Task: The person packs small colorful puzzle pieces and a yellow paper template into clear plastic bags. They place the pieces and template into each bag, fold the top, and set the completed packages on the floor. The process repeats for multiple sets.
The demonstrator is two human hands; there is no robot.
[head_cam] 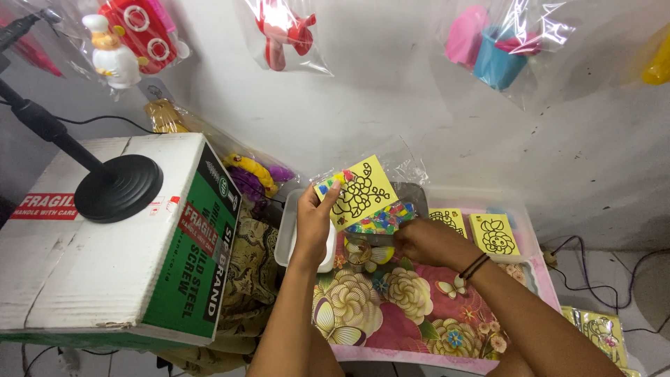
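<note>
Two hands are seen over a small table (426,352) with a flowery cover. A yellow card (359,192) with a black flower drawing is held up by the left hand (315,216). The left fingers (333,190) are pinched on the card's left edge, and the card is partly inside a clear plastic bag (394,164). The bag is lifted above the table, near the white wall. The right hand (422,241) is kept low, just under the card, and its fingers are closed on the bottom of the bag, where small bright packets (384,220) can be seen. A white tray (289,241) is set behind the left hand.

To the right, two more yellow cards (494,234) are laid on a clear box (534,244). A big cardboard box (105,244) with a black round stand (118,187) on it is placed at the left. Toys in plastic bags (132,42) are hung on the wall.

The step in hand looks like the card and packets being fitted together in the bag. For the next move, a steady grip on the bag and a gentle push or pull on the card would be needed, so nothing is bent or dropped.
</note>
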